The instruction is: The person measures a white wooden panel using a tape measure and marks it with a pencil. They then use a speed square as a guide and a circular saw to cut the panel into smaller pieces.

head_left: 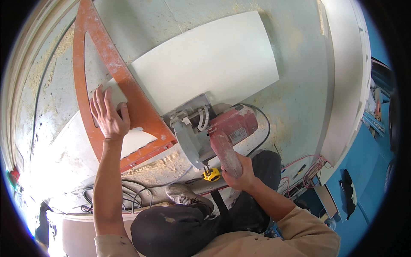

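Observation:
My left hand lies with fingers spread in the opening of a large orange triangular guide, resting on it or the white board beneath. That white board, with a gently curved edge, spreads under the guide toward the upper right. A dusty red circular saw with a metal base sits at the guide's right edge, over the board's lower edge. My right hand is closed round the saw's rear handle. A yellow tape measure lies just below the saw.
Sawdust and coiled black cables lie on the pale work surface near my knees and shoe. A long pale strip runs along the right, beside blue sheeting with clutter and red cables.

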Action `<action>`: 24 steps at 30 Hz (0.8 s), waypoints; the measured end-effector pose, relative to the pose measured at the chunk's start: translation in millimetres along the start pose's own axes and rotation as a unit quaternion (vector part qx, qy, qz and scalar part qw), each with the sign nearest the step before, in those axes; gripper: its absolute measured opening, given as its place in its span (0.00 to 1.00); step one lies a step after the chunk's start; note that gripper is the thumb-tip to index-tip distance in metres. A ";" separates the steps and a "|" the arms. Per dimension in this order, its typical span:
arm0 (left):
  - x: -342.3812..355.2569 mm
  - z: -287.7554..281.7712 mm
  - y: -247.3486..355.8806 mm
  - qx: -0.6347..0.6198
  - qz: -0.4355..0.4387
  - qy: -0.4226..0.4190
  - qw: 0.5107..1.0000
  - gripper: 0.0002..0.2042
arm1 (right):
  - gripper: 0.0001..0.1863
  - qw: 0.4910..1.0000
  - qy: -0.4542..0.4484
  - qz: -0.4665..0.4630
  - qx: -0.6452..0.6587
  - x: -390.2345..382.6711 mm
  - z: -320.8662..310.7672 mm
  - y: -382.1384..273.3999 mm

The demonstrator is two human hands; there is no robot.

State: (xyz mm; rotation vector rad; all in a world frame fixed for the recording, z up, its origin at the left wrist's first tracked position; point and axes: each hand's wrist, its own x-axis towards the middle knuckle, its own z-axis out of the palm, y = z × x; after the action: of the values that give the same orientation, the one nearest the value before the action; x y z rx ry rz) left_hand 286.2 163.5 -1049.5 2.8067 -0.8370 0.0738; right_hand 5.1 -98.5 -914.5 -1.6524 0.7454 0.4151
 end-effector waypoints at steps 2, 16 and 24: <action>0.3 -0.8 -0.1 -0.010 -0.001 -0.005 1.000 0.30 | 0.14 1.000 0.007 -0.002 0.010 2.9 1.5 -5.0; 3.8 -6.1 -2.3 -0.031 0.005 -0.021 0.999 0.30 | 0.11 0.999 0.021 -0.022 0.015 53.8 12.6 -43.4; 2.7 -5.8 -3.9 -0.038 -0.015 -0.032 0.999 0.29 | 0.11 0.999 0.046 -0.026 0.003 80.9 19.5 -67.9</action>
State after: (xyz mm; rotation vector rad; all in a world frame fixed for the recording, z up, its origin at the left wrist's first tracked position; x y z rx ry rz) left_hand 290.7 166.5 -1044.3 2.7616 -0.7943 -0.0512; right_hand 112.3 -94.0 -920.5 -1.6895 0.7694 0.3015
